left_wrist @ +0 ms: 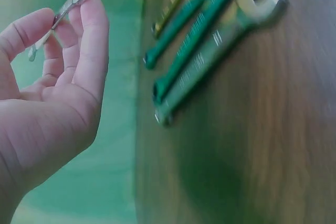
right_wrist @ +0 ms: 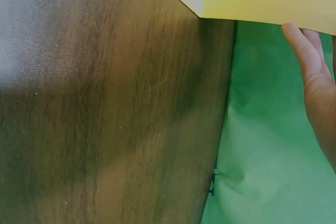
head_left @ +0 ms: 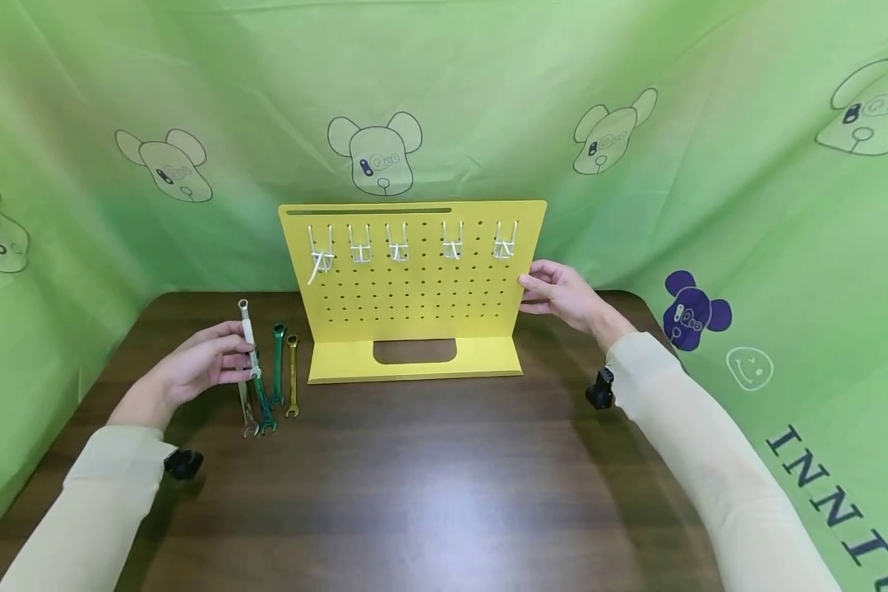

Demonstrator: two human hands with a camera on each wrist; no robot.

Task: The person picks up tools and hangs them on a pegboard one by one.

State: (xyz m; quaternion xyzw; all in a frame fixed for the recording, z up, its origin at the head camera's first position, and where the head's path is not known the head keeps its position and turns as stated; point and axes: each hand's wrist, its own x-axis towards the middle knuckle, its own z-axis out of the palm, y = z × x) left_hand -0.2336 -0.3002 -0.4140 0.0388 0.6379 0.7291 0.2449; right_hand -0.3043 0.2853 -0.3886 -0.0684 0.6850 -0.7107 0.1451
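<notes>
My left hand (head_left: pixel 200 362) pinches a small silver combination wrench (head_left: pixel 247 325) between thumb and fingertips, holding it above the table; in the left wrist view this wrench (left_wrist: pixel 70 6) slants across the fingertips. Below and beside that hand lie several more wrenches: a silver one (head_left: pixel 247 406), a dark green one (head_left: pixel 265 409), another green one (head_left: pixel 278 366) and a gold one (head_left: pixel 292 378). At the right edge of a yellow pegboard (head_left: pixel 414 288), my right hand (head_left: pixel 566 298) grips the panel, thumb at the front edge and other fingers partly hidden behind.
Several white wire hooks (head_left: pixel 398 244) hang in a row near the pegboard's top. The board stands on its own base toward the back of the brown wooden table (head_left: pixel 385 460). A green cloth (head_left: pixel 488 99) with printed bear heads surrounds the table's back and sides.
</notes>
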